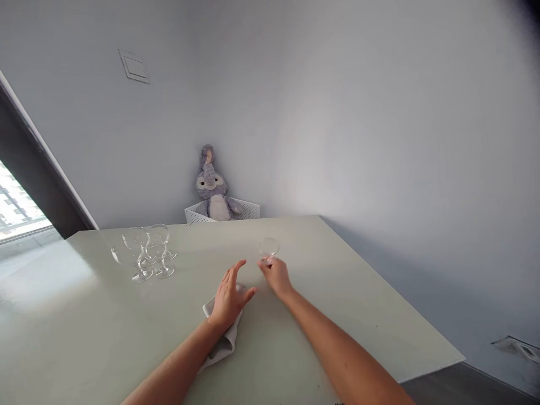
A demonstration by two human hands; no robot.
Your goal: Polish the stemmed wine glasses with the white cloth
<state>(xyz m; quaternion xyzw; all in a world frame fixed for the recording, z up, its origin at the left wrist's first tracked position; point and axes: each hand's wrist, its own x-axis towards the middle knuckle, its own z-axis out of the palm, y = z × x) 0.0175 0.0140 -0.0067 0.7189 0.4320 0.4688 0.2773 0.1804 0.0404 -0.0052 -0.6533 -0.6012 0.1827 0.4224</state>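
Before me, the right hand (269, 262) pinches a glass (269, 246), its round end beyond the fingertips — presumably for steadiness. The left hand's (228, 298) fingers spread above a cloth (225, 344), seemingly free; left of them, four glasses (163, 271) cluster, perhaps for elbow room.

Held glass (269, 247): no logo or print I can read, sorry
Glasses (142, 275): same deal, zero legible lettering
Cloth (223, 347): can't make out any tag or brand
Toy (219, 208): no readable label tbh
Basket (252, 211): no legible brand
Switch (136, 68): no number or word I can read
Table (350, 287): nope, no readable text
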